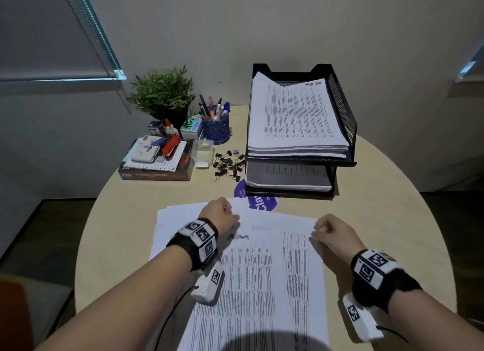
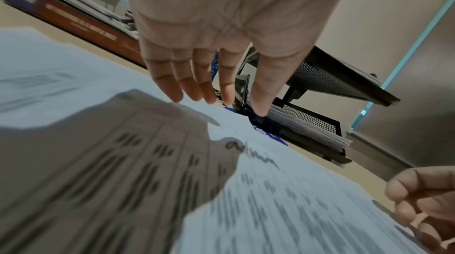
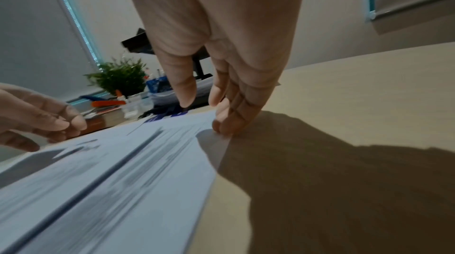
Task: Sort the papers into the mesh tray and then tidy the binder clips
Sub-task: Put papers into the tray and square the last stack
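Note:
A loose spread of printed papers lies on the round table before me, the top sheet marked "admin". My left hand hovers at its upper left, fingers straight and pointing down, tips at the sheet. My right hand stands at the upper right corner, fingertips against the paper's edge and thumb apart above it. The black two-tier mesh tray sits behind, with paper stacks in both tiers. A pile of black binder clips lies left of the tray.
A purple round sticker lies between the papers and the tray. At the back left stand a plant, a blue pen cup, a clear plastic box and a book stacked with a stapler and notepads. Bare table lies right.

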`<state>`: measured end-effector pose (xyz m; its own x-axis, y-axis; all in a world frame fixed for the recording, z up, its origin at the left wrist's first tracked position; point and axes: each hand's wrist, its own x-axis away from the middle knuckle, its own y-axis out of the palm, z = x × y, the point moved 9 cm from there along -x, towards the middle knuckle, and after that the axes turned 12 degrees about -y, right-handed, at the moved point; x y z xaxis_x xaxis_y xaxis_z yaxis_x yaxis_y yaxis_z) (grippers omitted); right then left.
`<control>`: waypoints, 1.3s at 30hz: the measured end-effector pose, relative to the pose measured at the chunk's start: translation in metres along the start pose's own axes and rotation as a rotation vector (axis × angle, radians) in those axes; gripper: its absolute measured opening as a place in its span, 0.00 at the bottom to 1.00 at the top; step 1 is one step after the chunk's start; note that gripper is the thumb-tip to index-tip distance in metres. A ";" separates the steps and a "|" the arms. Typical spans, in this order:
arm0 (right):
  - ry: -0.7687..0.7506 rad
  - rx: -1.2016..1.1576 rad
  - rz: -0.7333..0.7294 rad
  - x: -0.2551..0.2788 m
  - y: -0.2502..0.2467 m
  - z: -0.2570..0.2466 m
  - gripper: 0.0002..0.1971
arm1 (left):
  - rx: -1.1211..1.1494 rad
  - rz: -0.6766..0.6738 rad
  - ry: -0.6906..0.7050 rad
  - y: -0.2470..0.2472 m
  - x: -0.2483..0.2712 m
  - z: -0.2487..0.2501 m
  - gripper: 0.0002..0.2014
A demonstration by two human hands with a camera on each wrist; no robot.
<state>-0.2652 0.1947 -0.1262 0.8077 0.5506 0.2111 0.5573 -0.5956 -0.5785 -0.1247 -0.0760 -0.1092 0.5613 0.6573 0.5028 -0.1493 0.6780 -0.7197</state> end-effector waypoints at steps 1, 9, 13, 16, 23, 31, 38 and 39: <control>-0.006 0.019 -0.024 0.009 0.007 -0.002 0.05 | -0.035 -0.002 0.012 0.002 0.008 -0.010 0.10; 0.003 0.142 -0.149 0.088 0.072 -0.021 0.07 | -0.200 0.051 -0.204 0.013 0.071 -0.113 0.35; 0.067 0.158 -0.129 0.117 0.088 -0.025 0.18 | -0.146 0.037 -0.192 0.018 0.091 -0.133 0.44; 0.092 0.126 -0.145 0.127 0.100 -0.025 0.23 | -0.083 -0.029 -0.160 0.016 0.095 -0.134 0.44; 0.227 -0.117 -0.108 0.131 0.114 -0.010 0.34 | 0.413 -0.147 -0.251 0.014 0.096 -0.149 0.39; 0.202 -0.376 0.032 0.136 0.101 -0.011 0.13 | 0.553 -0.164 -0.233 0.017 0.102 -0.147 0.29; 0.210 -0.773 0.096 0.139 0.098 -0.015 0.10 | 0.657 -0.291 -0.176 0.031 0.116 -0.129 0.16; 0.222 -0.776 0.105 0.139 0.097 -0.017 0.08 | 0.691 -0.307 -0.191 0.033 0.117 -0.130 0.14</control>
<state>-0.0954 0.2040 -0.1397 0.8372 0.3890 0.3844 0.3855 -0.9183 0.0897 0.0420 -0.0197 -0.1359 0.5187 0.4098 0.7504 -0.5185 0.8486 -0.1050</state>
